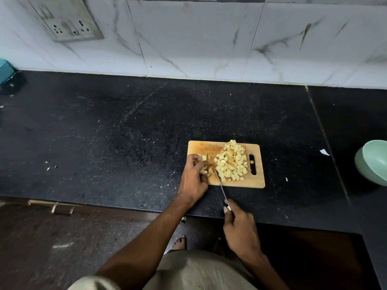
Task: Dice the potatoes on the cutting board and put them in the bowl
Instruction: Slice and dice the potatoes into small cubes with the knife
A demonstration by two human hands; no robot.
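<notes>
A small wooden cutting board [256, 182] lies on the black counter. A heap of pale yellow diced potato [232, 164] covers its middle and right side. My left hand [193, 176] sits at the board's left end, fingers curled over a few uncut potato strips [204, 158]. My right hand [240, 229] grips the handle of a knife [219, 182] near the counter's front edge. The thin blade runs up onto the board, its tip beside my left fingers. A pale green bowl [374, 162] stands at the far right, partly cut off by the frame.
The black stone counter [125, 132] stretches wide to the left of the board. A marble-tiled wall with a socket panel [67, 19] rises behind. A teal object [5, 70] sits at the far left edge. Small white scraps [324, 152] lie near the bowl.
</notes>
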